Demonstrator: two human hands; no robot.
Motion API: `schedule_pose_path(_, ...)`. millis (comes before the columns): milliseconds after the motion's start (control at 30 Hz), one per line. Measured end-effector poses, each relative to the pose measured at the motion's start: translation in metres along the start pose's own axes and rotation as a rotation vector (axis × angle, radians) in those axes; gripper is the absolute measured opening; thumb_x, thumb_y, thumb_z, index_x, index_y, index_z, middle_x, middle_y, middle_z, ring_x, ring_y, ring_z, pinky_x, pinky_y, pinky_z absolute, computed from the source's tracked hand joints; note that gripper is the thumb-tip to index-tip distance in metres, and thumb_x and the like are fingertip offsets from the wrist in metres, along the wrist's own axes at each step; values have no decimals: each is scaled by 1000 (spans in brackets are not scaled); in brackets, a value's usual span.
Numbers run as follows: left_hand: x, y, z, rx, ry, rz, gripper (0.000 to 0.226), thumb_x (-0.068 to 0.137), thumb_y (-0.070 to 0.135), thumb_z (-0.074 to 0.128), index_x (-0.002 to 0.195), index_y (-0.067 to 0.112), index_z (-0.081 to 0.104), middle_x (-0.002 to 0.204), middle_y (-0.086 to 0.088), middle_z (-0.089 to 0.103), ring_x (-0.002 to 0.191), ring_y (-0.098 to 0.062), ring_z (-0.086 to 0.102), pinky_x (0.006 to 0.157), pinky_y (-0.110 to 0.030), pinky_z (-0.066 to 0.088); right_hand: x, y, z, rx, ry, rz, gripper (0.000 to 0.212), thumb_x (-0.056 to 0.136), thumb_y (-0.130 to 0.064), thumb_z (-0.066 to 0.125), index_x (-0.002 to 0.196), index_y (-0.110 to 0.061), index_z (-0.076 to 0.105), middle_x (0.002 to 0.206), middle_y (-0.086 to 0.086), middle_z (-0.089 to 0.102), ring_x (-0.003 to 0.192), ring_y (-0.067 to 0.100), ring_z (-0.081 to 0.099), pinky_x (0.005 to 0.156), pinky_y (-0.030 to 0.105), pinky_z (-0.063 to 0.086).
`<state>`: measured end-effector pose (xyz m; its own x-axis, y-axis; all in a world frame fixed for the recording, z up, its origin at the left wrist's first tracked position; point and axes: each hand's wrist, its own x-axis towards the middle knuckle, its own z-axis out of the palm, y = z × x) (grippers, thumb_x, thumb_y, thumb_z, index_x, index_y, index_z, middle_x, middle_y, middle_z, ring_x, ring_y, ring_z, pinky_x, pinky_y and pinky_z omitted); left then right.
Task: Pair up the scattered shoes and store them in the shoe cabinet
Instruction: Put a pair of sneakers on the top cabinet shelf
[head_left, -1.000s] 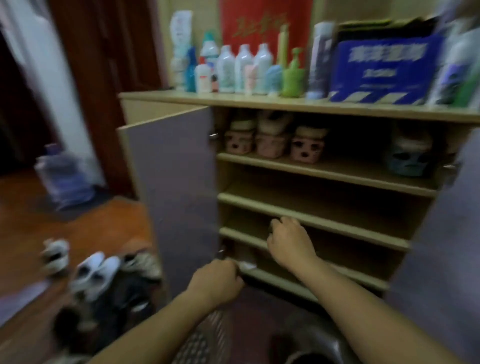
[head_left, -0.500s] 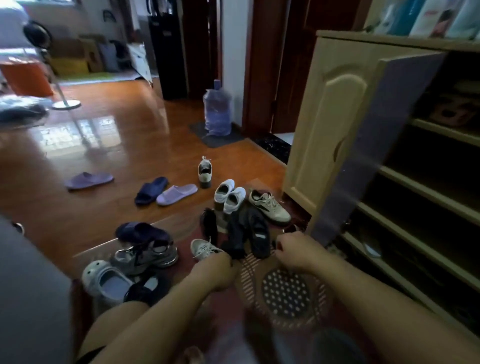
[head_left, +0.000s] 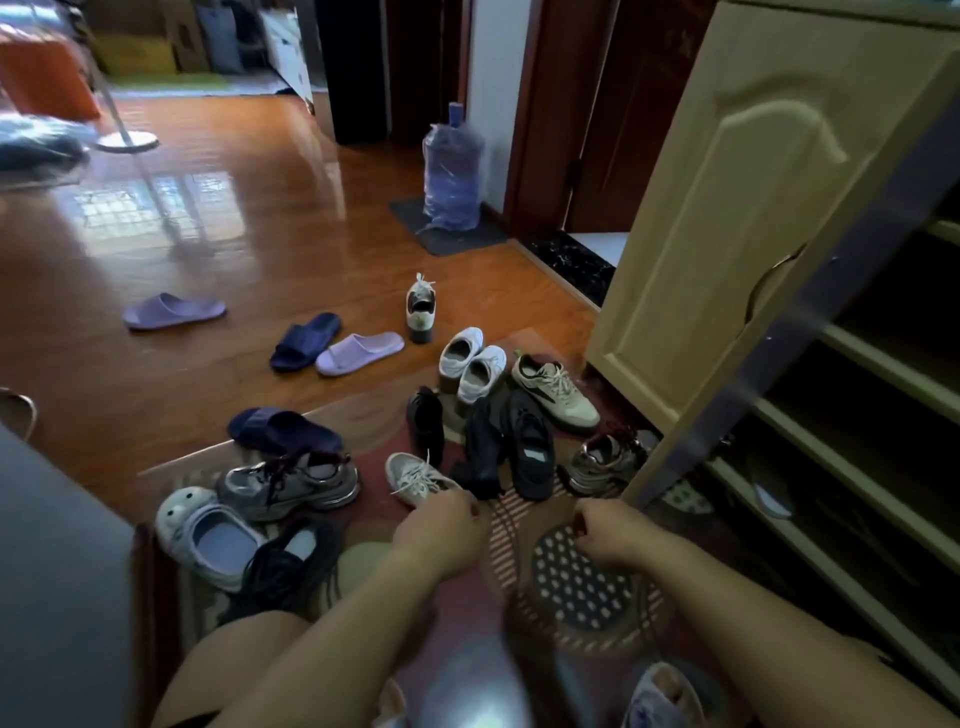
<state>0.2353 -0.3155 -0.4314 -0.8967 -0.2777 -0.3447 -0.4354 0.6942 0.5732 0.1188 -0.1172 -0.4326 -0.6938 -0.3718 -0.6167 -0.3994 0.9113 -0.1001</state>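
Scattered shoes lie on the floor and mat left of the shoe cabinet (head_left: 727, 234), whose inner door hangs open over bare lower shelves (head_left: 862, 436). My left hand (head_left: 441, 535) sits with curled fingers against the heel of a beige lace-up sneaker (head_left: 415, 480); its grip is hidden. My right hand (head_left: 613, 530) hovers loosely curled above the mat, holding nothing. Beyond are a white pair (head_left: 472, 364), a cream sneaker (head_left: 556, 389), black shoes (head_left: 530, 447), two grey trainers (head_left: 291, 480) (head_left: 602, 462), and navy (head_left: 283, 431) and lilac slides (head_left: 358, 353).
A bunny clog (head_left: 208, 535) and a black shoe (head_left: 291, 566) lie near my left knee. One white sneaker (head_left: 420, 306) and a lilac slide (head_left: 174, 310) sit farther out on the wood floor. A water bottle (head_left: 452, 171) stands by the doorway. The patterned mat (head_left: 582, 582) is underfoot.
My view swung from the cabinet shelves down to the floor. Both hands left the lower shelf and came over the mat; the left hand now sits at the beige sneaker.
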Motion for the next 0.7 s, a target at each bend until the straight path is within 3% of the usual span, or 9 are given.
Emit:
schedule_pose_path(67,2,7,6,31,15,4,30,96,35,49,106,14,69,113,-14,70,103,-35,65,85,-38,52,9,4,1,-7,-7,-23,12,92,-16,49,100,-25,51,99,0,53,79,16,51,59,28,41)
schedule_pose_path(167,3,15,4,59,31,-20,32,95,35,46,112,17,66,118,-13,69,108,-35,64,86,-37,51,36,1,-7,60,55,-70,40,90,-14,56,130,-20,54,127,6,55,105,24,58,83,33,52)
schedule_pose_path(233,3,22,-7,69,-6,12,27,94,35,47,100,16,66,108,-11,69,103,-36,63,80,-37,51,49,-10,-20,95,132,-66,30,88,-14,60,117,-17,63,118,9,64,105,26,62,87,36,54)
schedule_pose_path(300,2,21,-30,66,-23,7,26,90,36,49,74,18,59,82,-6,64,84,-36,60,65,-35,45,67,-33,-29,126,169,-96,7,87,-18,64,89,-13,68,96,13,70,88,26,66,70,31,53)
schedule_pose_path(367,6,25,-54,57,-18,-12,31,88,34,52,63,17,54,69,-5,57,73,-33,56,59,-34,40,75,-49,-39,180,182,-105,26,90,-26,67,70,-11,61,77,17,67,68,27,62,53,28,41)
schedule_pose_path(433,14,23,-77,63,-38,-22,31,91,32,55,68,12,60,72,-9,61,72,-31,58,60,-35,45,85,-69,-45,233,199,-102,40,96,-35,63,66,-11,52,70,20,59,63,27,52,54,30,36)
schedule_pose_path(533,41,5,-96,71,-84,-28,35,94,29,56,67,8,59,69,-9,58,68,-27,54,60,-33,43,103,-101,-48,304,217,-121,51,100,-45,51,63,-11,44,64,11,47,60,27,47,53,33,33)
schedule_pose_path(700,99,-78,-66,203,-180,-97,31,97,28,52,87,3,67,97,-16,67,91,-33,63,79,-38,52,158,-127,-32,234,220,-115,49,100,-46,45,66,-11,52,70,9,57,63,27,55,52,33,36)
